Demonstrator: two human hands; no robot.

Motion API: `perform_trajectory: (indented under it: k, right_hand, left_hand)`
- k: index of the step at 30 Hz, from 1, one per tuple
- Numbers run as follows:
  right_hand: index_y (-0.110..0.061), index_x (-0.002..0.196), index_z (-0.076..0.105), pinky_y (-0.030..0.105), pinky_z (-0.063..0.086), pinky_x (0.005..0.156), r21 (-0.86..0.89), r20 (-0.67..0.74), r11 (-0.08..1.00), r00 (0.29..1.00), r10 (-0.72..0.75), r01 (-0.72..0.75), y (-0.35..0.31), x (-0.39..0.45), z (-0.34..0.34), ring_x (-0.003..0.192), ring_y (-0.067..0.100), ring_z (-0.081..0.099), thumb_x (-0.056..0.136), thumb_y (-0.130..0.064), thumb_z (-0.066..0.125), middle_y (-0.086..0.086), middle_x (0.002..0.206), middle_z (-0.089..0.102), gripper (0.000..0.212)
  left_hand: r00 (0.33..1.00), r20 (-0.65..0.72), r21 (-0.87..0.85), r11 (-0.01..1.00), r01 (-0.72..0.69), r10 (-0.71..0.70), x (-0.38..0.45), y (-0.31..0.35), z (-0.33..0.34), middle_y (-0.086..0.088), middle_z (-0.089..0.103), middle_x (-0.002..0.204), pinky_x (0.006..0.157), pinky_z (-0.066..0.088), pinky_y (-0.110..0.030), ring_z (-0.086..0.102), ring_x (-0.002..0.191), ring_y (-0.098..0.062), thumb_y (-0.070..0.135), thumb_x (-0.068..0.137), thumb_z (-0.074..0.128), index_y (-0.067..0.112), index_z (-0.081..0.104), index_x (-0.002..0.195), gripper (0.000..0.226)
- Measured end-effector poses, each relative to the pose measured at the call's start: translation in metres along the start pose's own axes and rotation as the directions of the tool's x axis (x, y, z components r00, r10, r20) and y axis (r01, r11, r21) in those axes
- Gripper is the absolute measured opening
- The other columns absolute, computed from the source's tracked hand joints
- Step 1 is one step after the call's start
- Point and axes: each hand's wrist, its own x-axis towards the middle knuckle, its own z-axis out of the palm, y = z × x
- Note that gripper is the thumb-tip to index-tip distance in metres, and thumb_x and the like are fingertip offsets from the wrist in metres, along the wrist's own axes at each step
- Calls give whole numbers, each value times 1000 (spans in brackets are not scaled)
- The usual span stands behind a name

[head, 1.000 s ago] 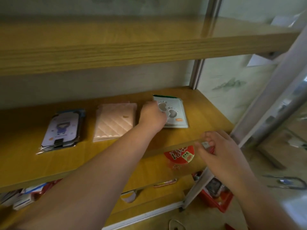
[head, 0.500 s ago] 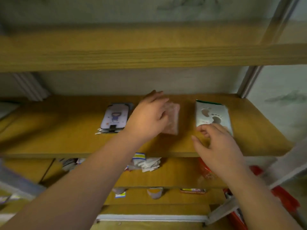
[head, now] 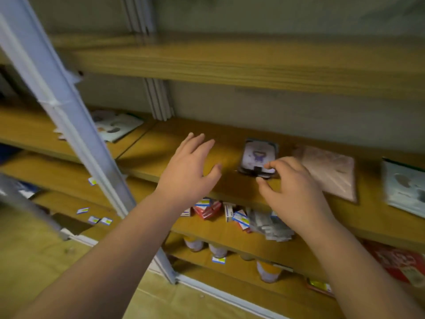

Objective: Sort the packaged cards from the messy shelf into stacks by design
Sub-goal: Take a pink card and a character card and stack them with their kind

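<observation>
Hands over shelf (head: 230,189): our left hand (head: 187,171) hovers, fingers spread, empty; right hand (head: 292,187), fingers curled apart, touches the purple card pack (head: 258,157). Pink stack (head: 328,171) lies just right.

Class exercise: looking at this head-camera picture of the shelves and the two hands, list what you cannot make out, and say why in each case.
- Footprint card stack, head view: cut off by the right edge.
- Messy card pile: partly hidden behind the white post.
- Purple card pack: design blurred; right hand covers its near edge, so contact is unclear.
- Small boxes below: labels too small and blurred.
- Left hand: hovering or touching, unclear.
</observation>
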Motion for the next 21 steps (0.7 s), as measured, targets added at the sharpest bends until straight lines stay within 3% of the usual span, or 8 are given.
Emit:
perform_trajectory:
  k: [10, 15, 21]
  right_hand:
    - [-23, 125, 59, 30, 44, 94, -10, 19, 992, 992, -123, 124, -172, -12, 75, 115, 16, 52, 91, -47, 61, -7, 123, 52, 41]
    - [-25, 127, 57, 23, 35, 89, -1, 39, 989, 988, -151, 151, -250, -22, 115, 117, 11, 48, 93, -43, 61, -9, 125, 51, 39]
    - [-30, 132, 53, 27, 43, 97, 56, 113, 974, 968, -226, 220, -337, -24, 166, 121, 8, 46, 93, -45, 59, -13, 127, 49, 42]
  left_hand:
    - [995, -102, -41, 999, -5, 1, -82, -156, -99, 1, 48, 153, 119, 28, -31, 29, 149, -13, 41, 94, 57, 19, 55, 143, 53]
    - [994, -110, -12, 1000, -2, 1, -114, -232, -143, 9, 52, 147, 114, 27, -20, 34, 144, -5, 36, 96, 56, 22, 58, 140, 46]
    - [985, -41, -42, 985, 165, -166, -133, -314, -173, 7, 47, 152, 114, 41, -38, 29, 147, -8, 40, 98, 55, 23, 51, 146, 51]
